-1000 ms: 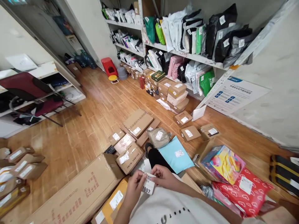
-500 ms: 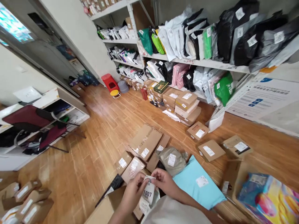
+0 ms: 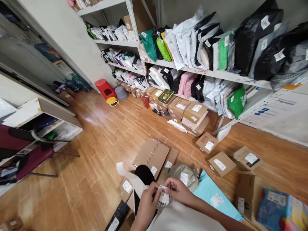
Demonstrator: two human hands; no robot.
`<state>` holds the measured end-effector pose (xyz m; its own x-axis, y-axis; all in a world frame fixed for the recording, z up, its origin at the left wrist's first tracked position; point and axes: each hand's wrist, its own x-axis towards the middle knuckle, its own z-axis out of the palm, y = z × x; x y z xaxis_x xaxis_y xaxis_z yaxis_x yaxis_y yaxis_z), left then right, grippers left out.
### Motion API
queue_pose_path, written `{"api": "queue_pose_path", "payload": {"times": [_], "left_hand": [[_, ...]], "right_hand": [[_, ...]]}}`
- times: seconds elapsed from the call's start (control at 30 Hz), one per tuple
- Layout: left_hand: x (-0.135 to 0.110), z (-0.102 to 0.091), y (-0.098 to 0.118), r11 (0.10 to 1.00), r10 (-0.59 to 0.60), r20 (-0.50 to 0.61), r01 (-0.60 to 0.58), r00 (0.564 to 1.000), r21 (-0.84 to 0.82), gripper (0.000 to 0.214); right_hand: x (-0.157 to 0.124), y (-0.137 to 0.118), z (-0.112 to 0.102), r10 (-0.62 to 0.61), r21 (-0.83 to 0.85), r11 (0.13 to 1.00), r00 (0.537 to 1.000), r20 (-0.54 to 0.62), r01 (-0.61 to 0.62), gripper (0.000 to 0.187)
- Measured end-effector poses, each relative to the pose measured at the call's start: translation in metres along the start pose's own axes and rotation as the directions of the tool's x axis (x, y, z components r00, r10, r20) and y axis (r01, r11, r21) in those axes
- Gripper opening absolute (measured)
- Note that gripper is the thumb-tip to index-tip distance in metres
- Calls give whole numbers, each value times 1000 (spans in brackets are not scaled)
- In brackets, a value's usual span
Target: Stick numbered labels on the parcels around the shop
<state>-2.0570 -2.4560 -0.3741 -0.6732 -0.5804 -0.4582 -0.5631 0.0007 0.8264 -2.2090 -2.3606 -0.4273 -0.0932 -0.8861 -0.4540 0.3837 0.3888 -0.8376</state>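
Both my hands pinch a small white label sheet (image 3: 163, 198) printed with the number 1007, held low in front of my white shirt. My left hand (image 3: 147, 205) grips its left edge and my right hand (image 3: 179, 191) grips its top right corner. Just beyond my hands lie a flat brown carton (image 3: 151, 155), a grey-brown padded bag (image 3: 184, 173) and a light blue mailer (image 3: 211, 195) on the wooden floor. My black-clad leg and white shoe (image 3: 138, 179) reach forward among the parcels.
White metal shelves (image 3: 207, 71) packed with bagged parcels run along the far wall, with stacked cartons (image 3: 190, 114) beneath. Small boxes (image 3: 221, 163) dot the floor at right. A red stool (image 3: 105, 88) stands at the back, a dark red chair (image 3: 26, 157) at left.
My head has turned left and up, so the shelves fill more of the view. My leg has stepped forward over the parcels. The label sheet stays pinched in both hands.
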Motion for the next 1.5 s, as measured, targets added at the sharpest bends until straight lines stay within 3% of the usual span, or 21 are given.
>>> {"api": "queue_pose_path", "payload": {"times": [0.13,0.23,0.33,0.4,0.5,0.6,0.67,0.73,0.87,1.0,1.13,1.27,1.33,1.43,1.5], "left_hand": [[38,-31,-2,999,1,34,0,999,-43,32],[81,-56,-9,999,23,101,-27,995,45,31],[145,-88,-19,975,82,264,-133,961,178,28],[201,-114,-29,942,113,414,-230,903,244,27],[299,-151,-53,894,94,594,-330,799,303,27],[387,-177,-89,862,36,692,-373,721,344,28],[425,-183,-115,858,11,718,-375,695,350,29],[447,-179,-141,870,-16,728,-349,686,348,30],[465,-136,-187,880,-52,728,-314,683,357,33],[481,-59,-226,871,-116,691,-261,714,416,38],[500,28,-276,925,-303,692,28,655,378,45],[508,105,-345,892,-451,675,267,584,365,55],[508,136,-377,875,-482,659,285,578,390,55],[507,170,-416,870,-472,657,187,588,457,51],[504,186,-436,856,-475,670,122,571,503,48]], "right_hand": [[38,-18,6,-23,24,999,995,-102,26,36],[69,-17,5,-53,42,997,981,-187,62,34],[116,-4,4,-49,197,974,958,-282,108,35],[162,11,7,-32,338,924,917,-398,179,36],[251,35,19,48,496,806,802,-596,321,37],[342,56,35,181,560,689,639,-748,460,38],[386,72,42,273,570,634,538,-798,523,38],[410,90,43,333,564,613,467,-819,553,39],[413,134,17,343,491,650,352,-871,580,36],[395,192,-32,338,442,680,285,-897,584,35],[380,266,-86,372,426,716,213,-903,554,31],[365,348,-134,389,414,754,162,-907,510,25],[358,386,-153,389,403,787,131,-912,467,21],[349,434,-170,382,391,833,105,-918,390,15],[343,460,-176,356,369,874,102,-929,317,14]]}}
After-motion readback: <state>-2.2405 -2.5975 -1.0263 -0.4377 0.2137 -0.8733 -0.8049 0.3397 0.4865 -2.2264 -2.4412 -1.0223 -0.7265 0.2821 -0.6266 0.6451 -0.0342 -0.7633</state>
